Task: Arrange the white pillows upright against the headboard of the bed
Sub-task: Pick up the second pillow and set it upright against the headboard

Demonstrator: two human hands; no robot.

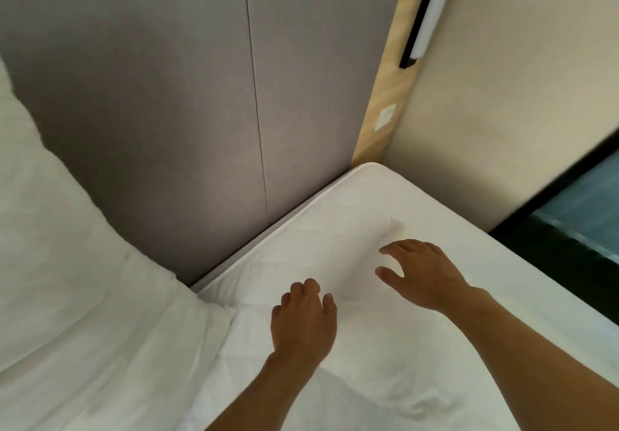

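Now | left hand (303, 321), right hand (423, 278) empty | mattress (351, 216) corner bare, pillow (60, 229) left

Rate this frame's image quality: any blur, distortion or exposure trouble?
Head view: soft all over, with motion smear strongest at the dark window on the right edge; wide-angle bending tilts the headboard seam and wood trim; white pillow and mattress nearly blown out, little texture; both hands reasonably exposed.

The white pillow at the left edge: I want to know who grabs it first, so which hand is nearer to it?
Left. The left hand rests on the mattress just right of the pillow; the right hand lies farther right, toward the mattress corner.
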